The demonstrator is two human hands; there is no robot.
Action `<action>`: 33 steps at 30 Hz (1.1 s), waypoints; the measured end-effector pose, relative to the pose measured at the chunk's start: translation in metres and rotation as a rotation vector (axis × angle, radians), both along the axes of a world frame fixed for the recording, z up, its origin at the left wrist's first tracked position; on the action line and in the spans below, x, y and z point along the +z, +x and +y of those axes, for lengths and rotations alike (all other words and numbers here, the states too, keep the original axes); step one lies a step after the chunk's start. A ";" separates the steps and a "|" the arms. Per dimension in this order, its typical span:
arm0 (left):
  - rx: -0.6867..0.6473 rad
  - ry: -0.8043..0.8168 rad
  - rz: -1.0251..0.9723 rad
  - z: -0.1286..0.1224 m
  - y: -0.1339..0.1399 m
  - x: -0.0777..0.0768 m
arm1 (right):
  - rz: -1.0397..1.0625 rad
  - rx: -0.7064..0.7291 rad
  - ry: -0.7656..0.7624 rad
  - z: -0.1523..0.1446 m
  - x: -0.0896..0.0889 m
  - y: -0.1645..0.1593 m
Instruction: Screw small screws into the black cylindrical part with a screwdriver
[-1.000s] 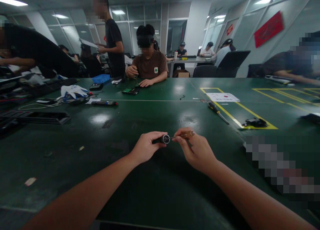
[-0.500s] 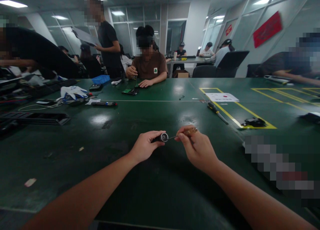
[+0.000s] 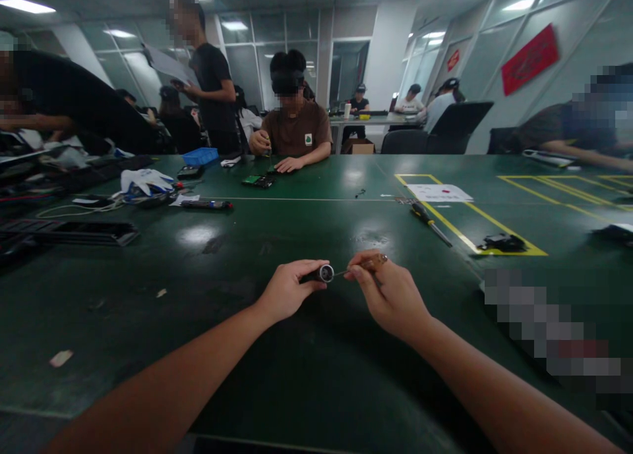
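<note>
Above the middle of the green table, my left hand (image 3: 289, 289) grips a small dark cylinder with a silver-rimmed round end (image 3: 326, 273). That end faces me and to the right; some detail inside it is too small to make out. Between the fingers of my right hand (image 3: 393, 297) is a thin screwdriver (image 3: 374, 262) with a translucent amber handle. Its narrow shaft points left at the cylinder's rim. I cannot tell whether the tip touches it.
On the green table (image 3: 277, 388), a yellow-black screwdriver (image 3: 431, 225) lies right of a printed sheet (image 3: 440, 192), near black parts (image 3: 502, 242). Leftward are a marker pen (image 3: 206, 205), white-blue gloves (image 3: 143, 182) and a black frame (image 3: 93, 232). A co-worker (image 3: 299, 128) sits opposite, handling a device.
My hands hold nearly the same pose, with the screwdriver still pointed at the cylinder. Behind the table, the standing person's papers have shifted slightly.
</note>
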State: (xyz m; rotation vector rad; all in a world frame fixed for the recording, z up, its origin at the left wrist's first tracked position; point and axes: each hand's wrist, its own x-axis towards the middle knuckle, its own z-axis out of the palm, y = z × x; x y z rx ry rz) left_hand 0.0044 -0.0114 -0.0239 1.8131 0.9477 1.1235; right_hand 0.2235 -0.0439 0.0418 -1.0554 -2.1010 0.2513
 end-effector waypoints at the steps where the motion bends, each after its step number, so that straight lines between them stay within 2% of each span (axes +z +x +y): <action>1: 0.000 -0.005 -0.013 0.000 0.000 0.000 | 0.009 -0.012 0.001 0.000 0.000 0.000; 8: -0.005 0.005 0.013 0.000 -0.001 0.001 | -0.015 0.017 -0.044 0.001 0.000 -0.001; 14: 0.017 0.024 0.033 -0.001 -0.001 0.003 | 0.100 -0.055 -0.059 0.001 0.002 0.000; 22: 0.007 0.025 0.062 -0.002 -0.001 0.004 | 0.092 -0.007 -0.082 0.004 0.001 0.001; 26: 0.021 0.003 0.006 -0.001 -0.001 0.001 | 0.144 -0.028 -0.097 0.002 0.004 0.003; 33: 0.016 -0.041 -0.035 0.001 0.000 -0.001 | 0.073 -0.003 -0.067 0.003 -0.001 0.000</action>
